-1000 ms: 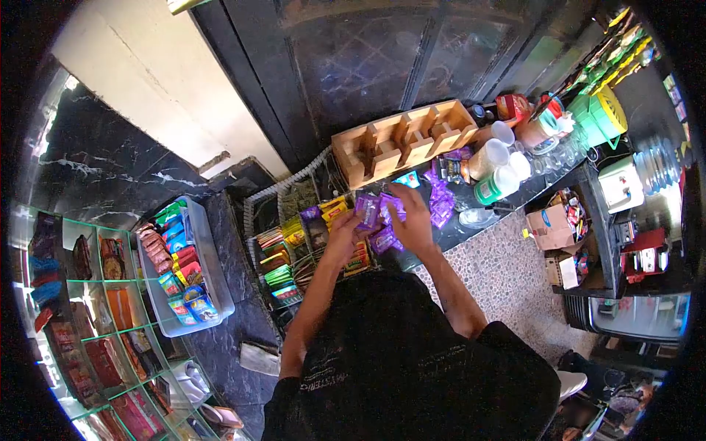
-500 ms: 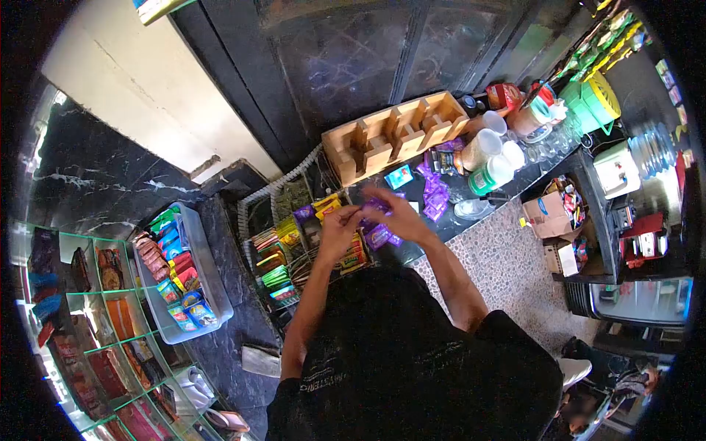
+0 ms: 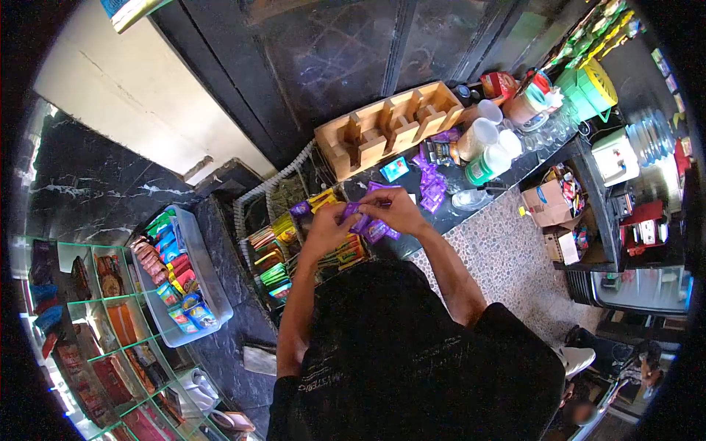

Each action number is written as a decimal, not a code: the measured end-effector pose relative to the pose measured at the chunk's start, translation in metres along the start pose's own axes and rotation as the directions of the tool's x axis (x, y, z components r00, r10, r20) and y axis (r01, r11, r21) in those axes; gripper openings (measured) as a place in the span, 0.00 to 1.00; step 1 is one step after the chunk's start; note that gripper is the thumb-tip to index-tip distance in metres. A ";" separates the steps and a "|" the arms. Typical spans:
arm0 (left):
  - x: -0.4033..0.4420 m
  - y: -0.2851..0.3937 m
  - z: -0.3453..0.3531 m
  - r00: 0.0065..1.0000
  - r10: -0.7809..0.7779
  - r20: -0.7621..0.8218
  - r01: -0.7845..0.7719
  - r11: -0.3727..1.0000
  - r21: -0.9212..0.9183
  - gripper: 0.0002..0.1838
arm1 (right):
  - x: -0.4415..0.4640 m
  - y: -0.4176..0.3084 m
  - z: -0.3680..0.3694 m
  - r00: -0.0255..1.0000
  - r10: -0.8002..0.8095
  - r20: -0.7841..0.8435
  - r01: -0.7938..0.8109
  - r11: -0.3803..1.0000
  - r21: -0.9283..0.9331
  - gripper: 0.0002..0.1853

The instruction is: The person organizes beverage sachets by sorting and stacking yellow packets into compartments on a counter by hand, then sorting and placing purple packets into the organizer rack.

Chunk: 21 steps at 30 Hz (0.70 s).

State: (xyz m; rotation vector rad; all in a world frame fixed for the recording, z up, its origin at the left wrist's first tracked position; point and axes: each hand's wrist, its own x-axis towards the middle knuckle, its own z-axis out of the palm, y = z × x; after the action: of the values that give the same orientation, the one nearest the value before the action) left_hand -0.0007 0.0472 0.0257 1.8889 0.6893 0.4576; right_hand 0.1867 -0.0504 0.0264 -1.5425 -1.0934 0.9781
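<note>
My left hand [image 3: 329,225] and my right hand [image 3: 396,211] meet over the counter, fingers pinched on a purple sachet [image 3: 351,211] between them. Under and beside the right hand lie more purple sachets [image 3: 377,231]. Another strip of purple sachets [image 3: 432,189] rests farther right on the dark counter. Left of my left hand is a divided basket [image 3: 245,229] with upright rows of yellow, orange and green packets [image 3: 273,273]. A small blue packet [image 3: 395,169] lies just beyond my right hand.
A wooden compartment rack [image 3: 353,167] stands at the back of the counter. Jars [image 3: 478,140] and a green-labelled tub [image 3: 485,167] are to the right. A plastic bin of snack packets [image 3: 220,298] sits at left, near glass shelves [image 3: 95,294]. Another person is partly visible at lower right.
My hands have come closer together, and the purple sachet now shows plainly between my fingers. The right hand has lowered and is less blurred. The view has shifted slightly.
</note>
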 end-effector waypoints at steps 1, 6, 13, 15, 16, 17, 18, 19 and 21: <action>0.000 -0.008 0.003 1.000 -0.022 0.022 0.024 0.998 -0.055 0.10 | 0.000 -0.003 0.001 0.999 0.022 0.024 -0.022 1.000 -0.005 0.10; 0.001 -0.022 0.018 0.995 -0.098 0.017 0.096 0.906 -0.413 0.09 | 0.001 -0.007 0.002 0.993 0.040 -0.114 -0.019 0.983 0.184 0.09; -0.001 -0.021 0.029 0.990 0.091 -0.109 -0.077 0.989 0.124 0.09 | 0.003 -0.008 -0.003 0.929 -0.368 0.028 0.365 0.901 -0.234 0.14; -0.005 -0.009 0.020 0.986 -0.025 -0.165 0.048 0.990 0.133 0.09 | 0.008 0.000 -0.011 0.971 -0.228 -0.070 0.223 0.972 -0.074 0.16; -0.006 -0.015 0.019 0.986 -0.027 -0.165 0.049 0.990 0.133 0.09 | 0.013 0.004 -0.018 0.973 -0.167 -0.162 0.168 0.986 -0.002 0.17; -0.005 -0.019 0.018 0.980 -0.128 -0.154 0.119 0.991 -0.069 0.09 | 0.015 0.007 -0.021 0.963 -0.098 -0.250 0.120 0.990 0.074 0.18; -0.004 -0.022 0.018 0.967 -0.224 -0.120 0.185 0.945 -0.268 0.09 | 0.016 0.014 -0.021 0.962 -0.098 -0.253 0.120 0.990 0.074 0.18; -0.005 -0.024 0.020 0.968 -0.222 -0.116 0.184 0.946 -0.268 0.09 | 0.015 0.025 -0.021 0.970 -0.116 -0.212 0.084 0.984 -0.155 0.18; -0.006 -0.002 0.018 0.960 -0.270 -0.069 0.201 0.842 -0.500 0.11 | 0.019 0.076 -0.012 0.996 0.042 -0.080 -0.079 0.833 -0.548 0.27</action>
State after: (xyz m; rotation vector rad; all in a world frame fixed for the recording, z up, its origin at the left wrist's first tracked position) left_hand 0.0050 0.0316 0.0170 1.2822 0.7997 0.5472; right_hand 0.2167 -0.0450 -0.0470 -2.0684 -1.3640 0.6695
